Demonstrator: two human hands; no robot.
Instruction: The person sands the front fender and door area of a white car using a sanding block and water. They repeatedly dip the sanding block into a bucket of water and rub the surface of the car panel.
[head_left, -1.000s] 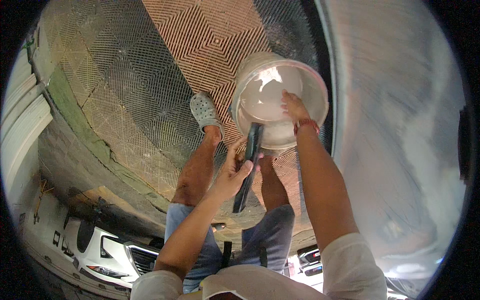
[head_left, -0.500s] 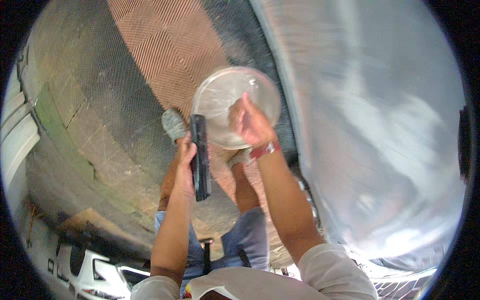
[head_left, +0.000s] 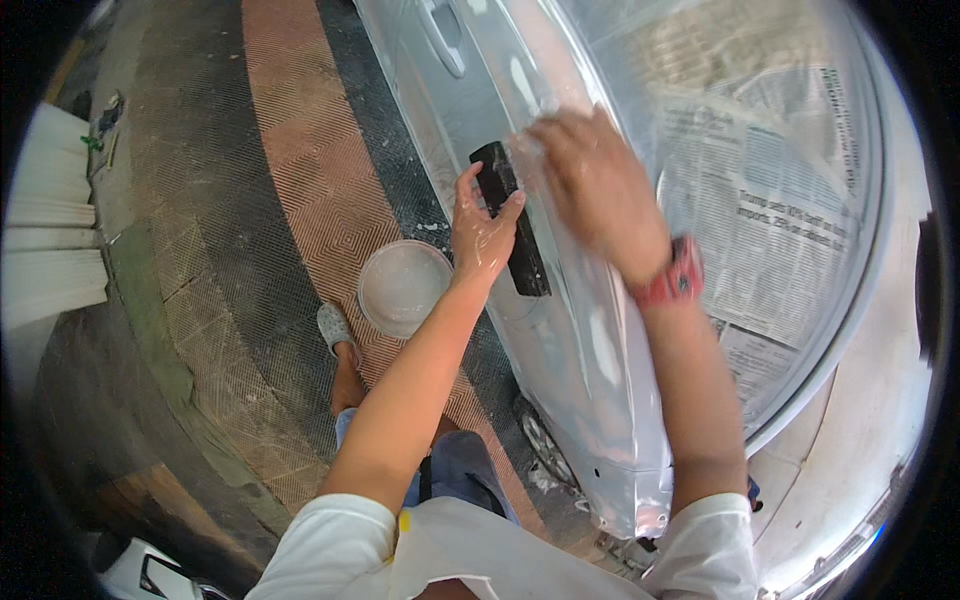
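Observation:
My left hand (head_left: 486, 230) is wet with whitish drops. Its thumb and fingers grip a long black sanding block (head_left: 527, 255), which lies along the silver-grey car door panel (head_left: 590, 345). Blurred by motion, my right hand (head_left: 596, 190) is over the panel just right of the block's far end. A red watch is on that wrist. The blur hides whether its fingers hold anything. Wet, shiny streaks run along the panel, and a door handle (head_left: 443, 38) shows farther up.
A round bucket (head_left: 403, 290) of cloudy water stands on the ribbed floor mat (head_left: 345, 215), beside my foot. Newspaper (head_left: 750, 215) covers the car window at the right. Part of a wheel (head_left: 543, 440) shows below the panel. White ridged panels (head_left: 55, 220) stand at the far left.
Both hands have moved from around the bucket to the car panel on the right. The block has come from the air onto the panel. My view has turned toward the car.

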